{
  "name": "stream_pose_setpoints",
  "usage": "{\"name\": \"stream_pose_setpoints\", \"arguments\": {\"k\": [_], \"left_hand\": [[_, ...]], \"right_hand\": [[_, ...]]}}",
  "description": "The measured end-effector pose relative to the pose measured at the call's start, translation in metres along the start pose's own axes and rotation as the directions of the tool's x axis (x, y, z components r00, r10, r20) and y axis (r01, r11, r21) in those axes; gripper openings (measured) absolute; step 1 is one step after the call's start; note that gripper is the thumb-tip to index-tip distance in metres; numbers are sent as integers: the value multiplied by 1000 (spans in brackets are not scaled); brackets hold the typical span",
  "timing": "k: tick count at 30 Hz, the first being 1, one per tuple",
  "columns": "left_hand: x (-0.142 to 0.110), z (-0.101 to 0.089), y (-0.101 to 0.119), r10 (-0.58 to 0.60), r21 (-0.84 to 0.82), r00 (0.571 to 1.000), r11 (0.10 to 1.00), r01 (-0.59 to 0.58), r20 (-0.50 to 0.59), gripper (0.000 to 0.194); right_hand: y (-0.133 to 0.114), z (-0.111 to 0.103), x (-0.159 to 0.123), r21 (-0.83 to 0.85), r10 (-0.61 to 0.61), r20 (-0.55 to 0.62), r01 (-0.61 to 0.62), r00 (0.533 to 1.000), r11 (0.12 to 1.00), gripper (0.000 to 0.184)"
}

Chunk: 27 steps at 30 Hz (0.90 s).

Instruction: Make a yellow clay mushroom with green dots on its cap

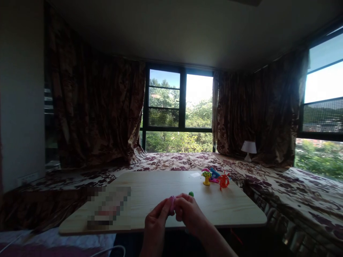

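Over the front edge of the table, my left hand (pixel 157 218) pinches a small pink-purple lump of what looks like modelling clay (pixel 172 206). My right hand (pixel 189 210) meets it from the other side, with thumb and fingertips pressed on the same lump. Just behind my right hand a small green lump (pixel 191 194) shows, partly covered by the fingers. Farther back on the right stand a yellow figure with a green-dotted top (pixel 206 178), an orange figure with thin limbs (pixel 224 181) and a blue shape (pixel 214 173) with pink parts around it.
The pale wooden table (pixel 150 185) has rounded corners. A pixelated patch (pixel 109 208) hides something on its left side. Behind it runs a ledge with floral cloth (pixel 171 160), bearing a white lamp (pixel 249 149) at the right. A white cable (pixel 119 248) curves below the table.
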State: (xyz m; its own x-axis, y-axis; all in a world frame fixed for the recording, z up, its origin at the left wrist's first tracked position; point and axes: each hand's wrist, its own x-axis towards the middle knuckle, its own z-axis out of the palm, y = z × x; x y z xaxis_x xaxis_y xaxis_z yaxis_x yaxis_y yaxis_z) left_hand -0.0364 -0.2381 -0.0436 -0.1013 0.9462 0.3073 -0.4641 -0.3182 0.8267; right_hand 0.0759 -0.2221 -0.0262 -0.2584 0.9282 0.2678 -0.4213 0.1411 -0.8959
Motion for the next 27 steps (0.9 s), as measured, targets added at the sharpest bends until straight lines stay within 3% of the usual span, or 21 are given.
{"name": "stream_pose_setpoints", "arguments": {"k": [2, 5, 8, 11, 13, 15, 18, 22, 25, 27], "left_hand": [[2, -2, -1, -52, -32, 999, 998, 52, 5, 27], [3, 0, -4, -157, -131, 988, 979, 154, -8, 27], [1, 7, -5, -227, -200, 973, 956, 213, -50, 26], [-2, 13, -1, -240, -211, 968, 952, 221, -70, 33], [-5, 14, 5, -181, -128, 982, 977, 173, -54, 34], [-6, 11, 13, -102, 65, 995, 993, 103, -17, 33], [-9, 8, 22, -8, 344, 999, 939, -7, 40, 31], [-13, 10, 30, 141, 433, 986, 886, -165, 86, 27], [-14, 15, 33, 206, 415, 970, 877, -241, 128, 24], [-12, 16, 31, 219, 356, 964, 898, -259, 150, 22]], "right_hand": [[0, -4, 2, -14, 31, 18, -31, 999, 999, 18], [-11, -10, 2, -269, 14, 38, -3, 999, 963, 25], [-25, -10, -2, -504, -81, 57, 99, 995, 858, 25], [-36, -8, -5, -583, -167, 57, 169, 984, 795, 22], [-41, -7, -6, -600, -128, 92, 157, 988, 784, 22], [-47, -8, -5, -623, -65, 132, 134, 989, 771, 22], [-50, -9, -4, -639, -46, 135, 123, 990, 759, 22], [-39, -3, -6, -461, -93, 80, 119, 992, 879, 20], [-23, 3, -11, -75, 4, 59, 1, 998, 997, 20], [-14, 8, -14, 157, 67, 92, -81, 993, 984, 20]]}}
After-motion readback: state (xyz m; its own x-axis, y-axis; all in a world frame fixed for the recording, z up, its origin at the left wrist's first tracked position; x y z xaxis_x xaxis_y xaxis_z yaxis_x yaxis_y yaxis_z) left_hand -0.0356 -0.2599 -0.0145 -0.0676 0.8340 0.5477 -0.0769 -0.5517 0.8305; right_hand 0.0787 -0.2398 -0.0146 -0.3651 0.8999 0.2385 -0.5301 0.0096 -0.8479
